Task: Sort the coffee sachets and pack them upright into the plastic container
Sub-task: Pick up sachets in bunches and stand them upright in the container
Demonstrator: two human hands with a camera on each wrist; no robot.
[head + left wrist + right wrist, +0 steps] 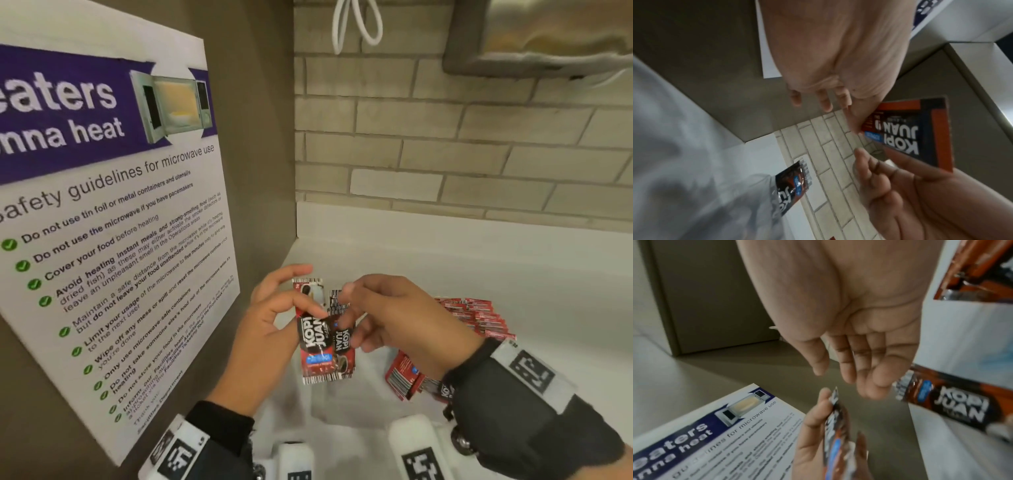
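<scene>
coffee sachets [315, 339] held up over the white counter [513, 291], a small bunch, black and red with "kopi juan" lettering, pinched in the left hand [270, 329] between thumb on the front and fingers behind. seen edge-on at 6 o'clock in the right wrist view [836, 434], the printed face at 3 o'clock in the left wrist view [914, 134].

right hand [394, 318] close at 3 o'clock of the bunch, fingers curled near a narrower sachet [342, 339] that overlaps the bunch's right edge; cannot tell whether pinching it or only touching. palm and loosely bent fingers [875, 363] visible from the right wrist, nothing clearly held there.

loose pile of red sachets [476, 315] flat on the counter at 3 o'clock of the hands, well apart from them. another cluster [407, 377] lower, at 5 o'clock, partly hidden under the right wrist.

microwave safety poster [113, 212] on the grey side panel at 9 o'clock. pale brick-tiled wall [445, 137] at 12 o'clock, white cable loop [356, 24] hanging at the top, metal fixture [548, 34] at 1 o'clock. dark sleeves and marker-printed wrist bands [527, 370] on both arms.

plastic container not identifiable in any view.
</scene>
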